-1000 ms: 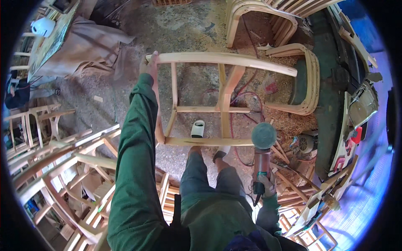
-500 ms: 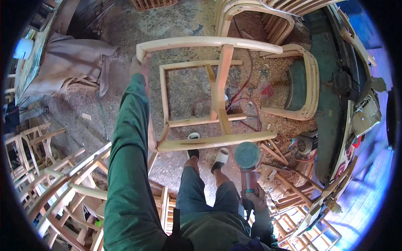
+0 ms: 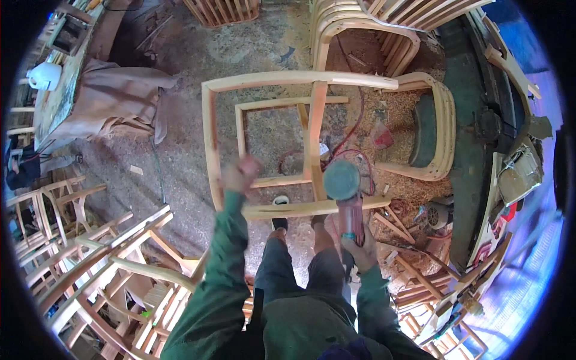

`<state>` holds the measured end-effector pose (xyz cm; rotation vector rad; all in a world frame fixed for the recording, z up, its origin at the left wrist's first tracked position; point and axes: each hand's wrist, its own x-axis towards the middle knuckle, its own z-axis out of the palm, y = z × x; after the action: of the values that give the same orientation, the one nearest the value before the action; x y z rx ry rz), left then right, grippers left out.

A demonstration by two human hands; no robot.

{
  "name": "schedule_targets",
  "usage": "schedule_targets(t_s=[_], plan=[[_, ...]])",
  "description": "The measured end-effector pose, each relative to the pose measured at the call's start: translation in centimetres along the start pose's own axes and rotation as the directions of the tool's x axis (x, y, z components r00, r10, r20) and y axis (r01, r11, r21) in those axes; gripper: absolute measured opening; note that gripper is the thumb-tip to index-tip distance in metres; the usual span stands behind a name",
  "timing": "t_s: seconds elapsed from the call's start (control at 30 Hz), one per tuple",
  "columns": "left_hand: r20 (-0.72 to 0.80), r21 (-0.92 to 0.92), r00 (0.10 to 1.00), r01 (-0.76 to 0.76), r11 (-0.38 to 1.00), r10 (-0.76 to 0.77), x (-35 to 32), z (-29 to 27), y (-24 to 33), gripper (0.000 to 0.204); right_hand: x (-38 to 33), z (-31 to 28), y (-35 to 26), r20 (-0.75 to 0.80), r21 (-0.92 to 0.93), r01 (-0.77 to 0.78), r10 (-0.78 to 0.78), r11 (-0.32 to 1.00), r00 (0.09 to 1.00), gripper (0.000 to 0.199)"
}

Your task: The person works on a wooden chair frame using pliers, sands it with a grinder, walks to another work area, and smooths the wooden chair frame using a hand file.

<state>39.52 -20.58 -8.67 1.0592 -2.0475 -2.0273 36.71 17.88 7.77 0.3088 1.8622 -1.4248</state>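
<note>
A pale wooden chair frame with curved rails and a cross brace stands before me. My left hand is beside its left rail, near the front left corner. Motion smears its fingers, so whether it touches the rail cannot be told. My right hand grips a handheld disc sander by its body. The sander's round greenish pad faces up and away from me, over the right part of the frame's near rail. Whether the sander touches that rail is unclear.
Stacked curved wooden frames stand at the far right, another frame nearer. Chair parts crowd the left and lower right. A cloth-draped bench is at the left. A red hose crosses the shavings-strewn floor.
My left hand has left the frame's far left corner and come back toward me. My right hand has lifted the sander slightly away from my body and leftward. The view has shifted a little.
</note>
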Motion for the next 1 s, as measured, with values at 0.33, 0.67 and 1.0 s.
schedule_targets(t_s=[0.33, 0.67, 1.0], plan=[[0.345, -0.498, 0.926, 0.321, 0.805, -0.156, -11.9, 21.9, 12.5, 0.055, 6.2, -1.7, -5.2, 0.031, -0.478, 0.416, -0.458, 0.774, 0.888, 0.081], [0.545, -0.597, 0.838, 0.404, 0.693, -0.019, -11.4, 21.8, 12.5, 0.051, 7.6, -4.8, -7.5, 0.479, 0.356, -0.159, -0.034, 0.921, 0.877, 0.052], [0.498, -0.680, 0.845, 0.240, 0.693, 0.196, -11.2, 19.7, 10.1, 0.099, 11.2, -0.1, -8.8, 0.314, 0.439, -0.122, -0.025, 0.890, 0.949, 0.033]])
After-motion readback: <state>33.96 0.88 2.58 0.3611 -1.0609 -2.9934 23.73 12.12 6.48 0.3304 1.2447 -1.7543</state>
